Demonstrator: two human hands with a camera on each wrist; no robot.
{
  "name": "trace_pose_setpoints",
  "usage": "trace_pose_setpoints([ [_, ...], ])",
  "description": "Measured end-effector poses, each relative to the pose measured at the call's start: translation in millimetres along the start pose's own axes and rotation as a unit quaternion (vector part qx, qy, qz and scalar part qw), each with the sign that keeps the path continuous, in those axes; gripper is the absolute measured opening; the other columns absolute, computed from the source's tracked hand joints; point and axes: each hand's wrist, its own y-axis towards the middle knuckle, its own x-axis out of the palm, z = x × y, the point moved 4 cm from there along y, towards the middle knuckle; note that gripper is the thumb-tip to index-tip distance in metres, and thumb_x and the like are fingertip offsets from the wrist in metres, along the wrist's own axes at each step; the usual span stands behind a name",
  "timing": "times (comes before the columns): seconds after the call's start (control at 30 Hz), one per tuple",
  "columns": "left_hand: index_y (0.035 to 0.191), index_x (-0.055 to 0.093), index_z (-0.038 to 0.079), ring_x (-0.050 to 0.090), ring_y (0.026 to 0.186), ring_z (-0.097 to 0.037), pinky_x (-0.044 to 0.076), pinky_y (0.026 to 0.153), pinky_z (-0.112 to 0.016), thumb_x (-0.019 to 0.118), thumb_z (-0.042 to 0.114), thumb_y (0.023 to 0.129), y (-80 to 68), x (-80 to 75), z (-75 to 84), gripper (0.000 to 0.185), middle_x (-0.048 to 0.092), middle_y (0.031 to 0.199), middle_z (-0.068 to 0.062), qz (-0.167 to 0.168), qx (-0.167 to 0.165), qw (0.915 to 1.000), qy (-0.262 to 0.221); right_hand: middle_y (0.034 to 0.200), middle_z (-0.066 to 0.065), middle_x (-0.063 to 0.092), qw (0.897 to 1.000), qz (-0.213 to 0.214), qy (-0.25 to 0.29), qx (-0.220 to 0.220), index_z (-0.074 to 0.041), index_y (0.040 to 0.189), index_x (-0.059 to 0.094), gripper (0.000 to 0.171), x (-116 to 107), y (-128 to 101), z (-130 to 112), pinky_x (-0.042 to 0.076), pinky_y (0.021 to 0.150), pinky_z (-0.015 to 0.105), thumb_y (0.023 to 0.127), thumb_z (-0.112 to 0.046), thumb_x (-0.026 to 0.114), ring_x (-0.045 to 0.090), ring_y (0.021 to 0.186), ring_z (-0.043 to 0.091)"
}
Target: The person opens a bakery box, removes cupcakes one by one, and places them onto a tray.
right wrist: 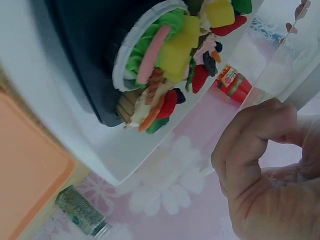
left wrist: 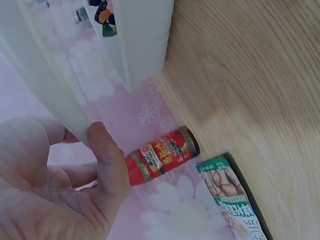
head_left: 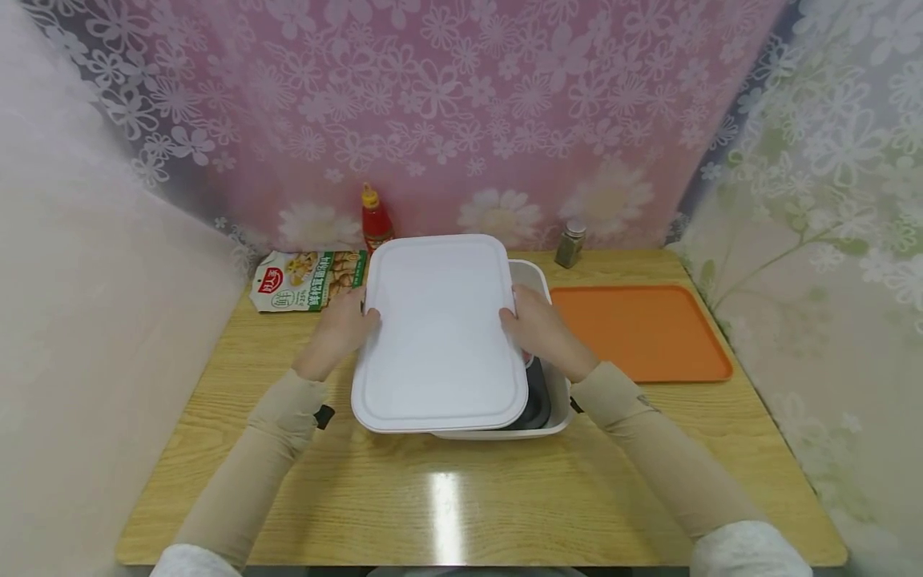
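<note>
A white rectangular lid [head_left: 440, 336] is held raised over a white plastic bin [head_left: 559, 401], covering most of it in the head view. My left hand [head_left: 341, 322] grips the lid's left edge, thumb on top. On the opposite edge, my right hand [head_left: 542, 327] pinches it the same way. Inside the bin, the right wrist view shows a dark tray [right wrist: 75, 65] and a pale-rimmed bowl [right wrist: 122, 62] with pieces that look like toy food. More colourful food pieces [right wrist: 200, 77] lie beside the bowl. The lid hides much of these contents from above.
A red sauce bottle [head_left: 376, 220] with a yellow cap stands behind the lid. To its left lies a green and white food packet [head_left: 310, 280]. A small spice jar [head_left: 570, 245] stands at the back right, behind an orange tray [head_left: 645, 332]. Curtains surround the wooden table [head_left: 389, 505].
</note>
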Motion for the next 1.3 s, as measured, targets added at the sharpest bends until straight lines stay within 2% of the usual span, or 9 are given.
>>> trace_pose_setpoints([
  [0.03, 0.160, 0.036, -0.006, 0.047, 0.143, -0.048, 0.045, 0.117, -0.060, 0.047, 0.026, 0.105, -0.4, -0.9, -1.3, 0.065, 0.044, 0.156, -0.034, 0.000, -0.002, 1.0000, 0.000, 0.104, 0.019, 0.065, 1.000, -0.002, 0.000, 0.001, 0.002, 0.131, 0.053, 0.035, 1.0, 0.6, -1.4, 0.056, 0.055, 0.037, 0.107, -0.023, 0.050, 0.067, 0.067, 0.027],
  [0.13, 0.159, 0.036, -0.006, 0.047, 0.142, -0.050, 0.043, 0.118, -0.062, 0.048, 0.026, 0.105, -0.4, -4.4, -5.3, 0.064, 0.042, 0.156, -0.035, 0.005, -0.001, 1.0000, 0.007, 0.116, 0.021, 0.065, 1.000, -0.004, -0.006, -0.001, 0.004, 0.135, 0.052, 0.039, 3.4, 2.2, -6.6, 0.061, 0.077, 0.045, 0.108, -0.024, 0.050, 0.068, 0.091, 0.031],
  [0.27, 0.159, 0.036, -0.007, 0.046, 0.142, -0.052, 0.042, 0.118, -0.063, 0.048, 0.026, 0.105, -1.2, -9.3, -11.0, 0.065, 0.042, 0.156, -0.036, 0.006, -0.004, 0.9999, 0.015, 0.129, 0.025, 0.064, 1.000, -0.010, -0.021, -0.006, 0.006, 0.144, 0.047, 0.047, 7.1, 5.2, -13.0, 0.055, 0.100, 0.053, 0.108, -0.024, 0.049, 0.063, 0.117, 0.038],
  [0.43, 0.159, 0.036, -0.006, 0.046, 0.142, -0.051, 0.040, 0.119, -0.064, 0.047, 0.027, 0.105, -3.0, -13.7, -19.9, 0.065, 0.043, 0.155, -0.035, 0.005, -0.005, 0.9998, 0.020, 0.141, 0.027, 0.058, 0.999, -0.031, -0.033, 0.004, 0.004, 0.160, 0.032, 0.062, 12.7, 7.8, -20.2, 0.052, 0.105, 0.055, 0.110, -0.029, 0.048, 0.060, 0.126, 0.038],
  [0.53, 0.159, 0.036, -0.006, 0.045, 0.143, -0.051, 0.040, 0.119, -0.064, 0.046, 0.027, 0.105, -4.0, -15.3, -26.3, 0.064, 0.043, 0.155, -0.035, 0.004, -0.003, 0.9998, 0.019, 0.146, 0.026, 0.055, 0.999, -0.045, -0.026, 0.011, 0.002, 0.164, 0.025, 0.066, 17.0, 8.4, -24.6, 0.051, 0.108, 0.056, 0.110, -0.030, 0.047, 0.058, 0.130, 0.038],
  [0.83, 0.160, 0.036, -0.004, 0.054, 0.126, -0.046, 0.048, 0.108, -0.061, 0.046, 0.024, 0.105, -13.3, -24.8, -33.4, 0.063, 0.050, 0.143, -0.034, 0.000, -0.003, 0.9998, 0.021, 0.151, 0.028, 0.051, 0.998, -0.054, -0.024, 0.009, 0.004, 0.164, 0.024, 0.067, 30.7, 10.2, -34.3, 0.040, 0.120, 0.060, 0.110, -0.028, 0.048, 0.051, 0.142, 0.040],
  [1.0, 0.158, 0.038, -0.006, 0.054, 0.122, -0.043, 0.049, 0.107, -0.059, 0.045, 0.023, 0.104, -15.4, -28.5, -38.2, 0.062, 0.052, 0.137, -0.033, 0.003, -0.005, 0.9998, 0.021, 0.158, 0.030, 0.043, 0.997, -0.072, -0.022, 0.018, 0.002, 0.167, 0.015, 0.073, 37.0, 8.2, -37.4, 0.042, 0.120, 0.056, 0.111, -0.032, 0.049, 0.048, 0.146, 0.041],
  [1.13, 0.157, 0.039, -0.007, 0.054, 0.111, -0.039, 0.050, 0.098, -0.055, 0.045, 0.022, 0.104, -16.8, -32.2, -43.4, 0.061, 0.056, 0.124, -0.028, 0.005, -0.001, 0.9996, 0.026, 0.158, 0.032, 0.041, 0.997, -0.074, -0.019, 0.014, 0.001, 0.168, 0.012, 0.077, 41.0, 8.0, -42.0, 0.047, 0.115, 0.056, 0.110, -0.032, 0.051, 0.051, 0.141, 0.044],
  [1.3, 0.156, 0.038, -0.010, 0.054, 0.113, -0.040, 0.049, 0.102, -0.058, 0.045, 0.022, 0.104, -17.8, -36.6, -50.7, 0.062, 0.056, 0.128, -0.030, 0.007, -0.003, 0.9995, 0.031, 0.152, 0.034, 0.045, 0.997, -0.071, -0.015, -0.017, -0.003, 0.168, 0.017, 0.072, 45.8, 7.9, -49.4, 0.056, 0.101, 0.055, 0.110, -0.029, 0.051, 0.060, 0.126, 0.045],
])
